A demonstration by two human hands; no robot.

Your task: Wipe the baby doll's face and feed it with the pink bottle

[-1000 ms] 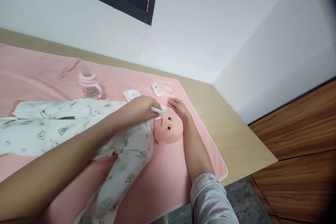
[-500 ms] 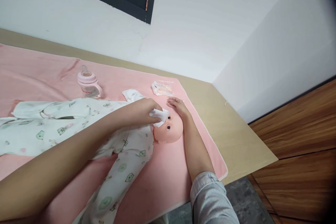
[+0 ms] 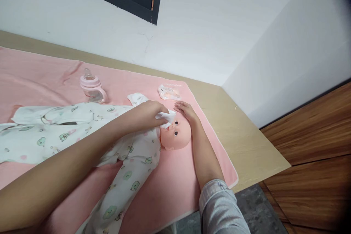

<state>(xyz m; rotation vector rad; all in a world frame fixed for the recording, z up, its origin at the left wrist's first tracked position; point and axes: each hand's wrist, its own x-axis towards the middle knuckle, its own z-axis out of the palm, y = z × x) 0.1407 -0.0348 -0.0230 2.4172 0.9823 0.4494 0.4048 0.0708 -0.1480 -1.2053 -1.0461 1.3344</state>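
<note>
A faded grey-blue, denim-like fabric sleeve covers the right arm, its wide cuff turned up near the elbow, edged with a seam and softly creased. The left forearm is bare, as are both hands.

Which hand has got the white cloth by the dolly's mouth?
The left hand: its fingers pinch the white cloth. The right hand instead lies beside the doll's head, fingers spread out.
</note>
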